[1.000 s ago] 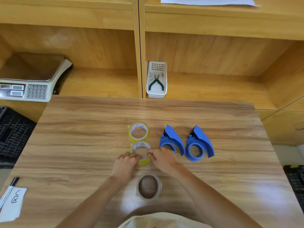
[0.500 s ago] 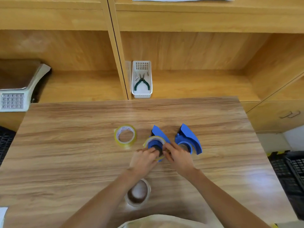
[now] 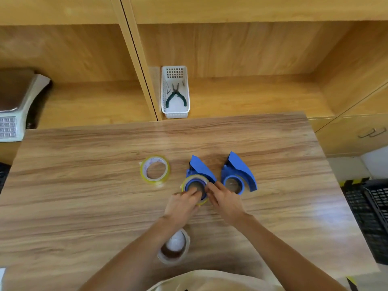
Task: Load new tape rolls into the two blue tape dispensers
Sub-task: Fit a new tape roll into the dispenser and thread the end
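Two hands are meeting at frame centre: left hand [image 3: 182, 206] and right hand [image 3: 225, 201] are both pinching a yellow roll [image 3: 194, 186] seated on the left dispenser [image 3: 200, 170]. Right dispenser [image 3: 239, 174] is sitting empty beside; spare roll [image 3: 155, 169] is lying left.

My one head cam: steep downward look, close over table [image 3: 84, 196], facing shelf wall [image 3: 241, 49].

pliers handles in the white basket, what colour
Dark green, on the pliers; head view.
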